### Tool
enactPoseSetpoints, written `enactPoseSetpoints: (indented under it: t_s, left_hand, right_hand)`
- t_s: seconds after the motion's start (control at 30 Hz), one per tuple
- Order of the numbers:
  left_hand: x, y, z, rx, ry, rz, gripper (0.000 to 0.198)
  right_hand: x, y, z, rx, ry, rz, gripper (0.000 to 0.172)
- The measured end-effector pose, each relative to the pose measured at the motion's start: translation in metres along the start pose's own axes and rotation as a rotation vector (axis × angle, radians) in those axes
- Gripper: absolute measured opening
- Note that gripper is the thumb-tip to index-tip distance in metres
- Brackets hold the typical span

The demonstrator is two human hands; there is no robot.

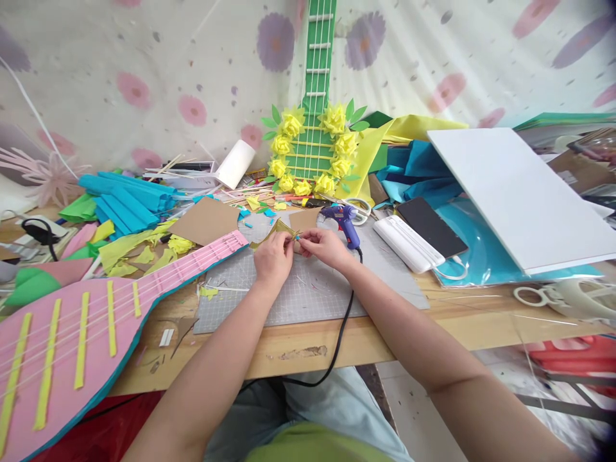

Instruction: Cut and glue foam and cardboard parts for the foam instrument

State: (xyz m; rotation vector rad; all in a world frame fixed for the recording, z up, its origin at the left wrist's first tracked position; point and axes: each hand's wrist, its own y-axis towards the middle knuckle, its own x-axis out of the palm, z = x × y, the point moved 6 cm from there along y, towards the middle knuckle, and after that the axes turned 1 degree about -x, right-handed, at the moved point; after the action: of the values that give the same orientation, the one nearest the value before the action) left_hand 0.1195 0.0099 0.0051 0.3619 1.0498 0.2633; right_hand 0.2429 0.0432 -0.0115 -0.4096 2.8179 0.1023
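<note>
Over the back of a grey cutting mat [308,296], my two hands meet. My left hand [274,256] has its fingers closed on a small gold piece [283,226] that sticks up behind them. My right hand [321,246] is pinched at the same spot, where a tiny bit of blue shows between the fingertips; exactly what it grips is too small to tell. A purple glue gun [342,221] lies just right of my right hand, its black cord running down over the table's edge.
A pink paper instrument [91,321] lies at left, its neck reaching the mat. Behind stands a green one [312,138] with yellow flowers. At right are a white power bank [408,244], a black phone [430,224] and a white board [524,192]. Blue paper [129,199] is back left.
</note>
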Motion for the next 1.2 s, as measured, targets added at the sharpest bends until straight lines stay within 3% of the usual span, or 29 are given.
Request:
enactPoseSetpoints:
  t_s: [0.17, 0.27, 0.4, 0.47, 0.57, 0.67, 0.8, 0.97, 1.07, 1.2]
  left_hand:
    - [-0.003, 0.001, -0.005, -0.04, -0.044, 0.002, 0.01]
    - [-0.003, 0.001, -0.011, -0.082, -0.063, -0.019, 0.009]
    - [-0.001, 0.001, -0.016, -0.087, -0.039, -0.059, 0.01]
    - [0.0, 0.0, -0.017, -0.095, -0.029, -0.081, 0.011]
    - [0.001, -0.001, -0.017, -0.114, -0.024, -0.113, 0.011]
    - [0.001, -0.002, -0.014, -0.11, -0.038, -0.126, 0.01]
    - [0.001, -0.003, -0.012, -0.1, -0.052, -0.124, 0.01]
    - [0.0, -0.004, -0.013, -0.122, -0.07, -0.13, 0.009]
    - [-0.001, -0.004, -0.014, -0.135, -0.091, -0.125, 0.011]
    - [-0.004, -0.002, -0.017, -0.148, -0.101, -0.076, 0.018]
  right_hand:
    - [-0.004, 0.0, 0.004, 0.005, -0.028, 0.051, 0.021]
    - [-0.016, 0.002, 0.001, -0.02, -0.106, 0.146, 0.02]
    - [-0.028, 0.02, -0.03, -0.189, -0.342, 0.215, 0.012]
    - [-0.02, 0.04, -0.052, -0.268, -0.509, 0.122, 0.013]
    - [0.009, 0.077, -0.073, -0.323, -0.811, -0.155, 0.018]
    - [0.042, 0.108, -0.07, -0.277, -1.099, -0.45, 0.029]
    - [0.071, 0.127, -0.057, -0.241, -1.286, -0.616, 0.031]
    - [0.076, 0.129, -0.057, -0.237, -1.339, -0.567, 0.016]
    - [0.066, 0.128, -0.067, -0.276, -1.273, -0.528, 0.018]
    - [0.032, 0.117, -0.093, -0.33, -0.952, -0.226, 0.03]
